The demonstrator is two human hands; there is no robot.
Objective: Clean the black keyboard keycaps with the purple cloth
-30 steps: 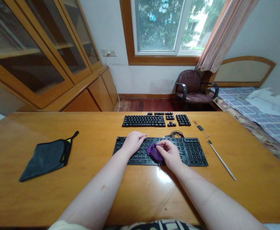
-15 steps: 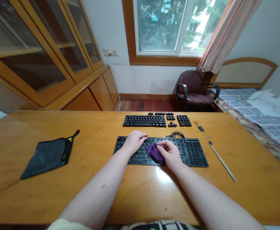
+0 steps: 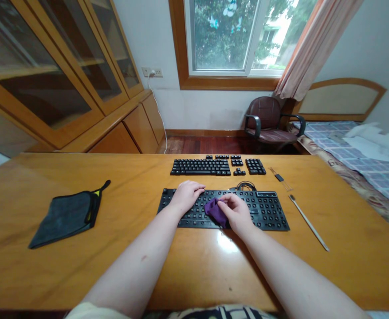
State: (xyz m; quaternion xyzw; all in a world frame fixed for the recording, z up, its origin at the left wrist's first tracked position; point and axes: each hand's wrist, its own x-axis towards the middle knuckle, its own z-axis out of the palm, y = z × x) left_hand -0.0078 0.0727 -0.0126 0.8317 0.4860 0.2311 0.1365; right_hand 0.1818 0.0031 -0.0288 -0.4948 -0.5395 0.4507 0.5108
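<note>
A black keyboard (image 3: pixel 270 212) with its keycaps off lies flat on the wooden desk, bare key posts showing. My left hand (image 3: pixel 186 197) holds its upper edge left of the middle, fingers along the edge and thumb on the face. In my right hand (image 3: pixel 237 212) a crumpled purple cloth (image 3: pixel 216 212) is pinched between thumb and fingers, pressed on the middle of the keyboard. The hand and cloth hide part of the key posts. Behind the keyboard, the removed keycaps (image 3: pixel 201 167) stand in rows in their layout. A coiled black cable (image 3: pixel 246 186) sits at the keyboard's back edge.
A long thin brush (image 3: pixel 309 223) lies right of the keyboard, with a small black-and-wire tool (image 3: pixel 279 177) beyond it. A folded grey cloth pouch (image 3: pixel 66 215) lies on the desk's left (image 3: pixel 124 186). Behind the desk are a chair (image 3: pixel 267 119) and a bed (image 3: pixel 363 141).
</note>
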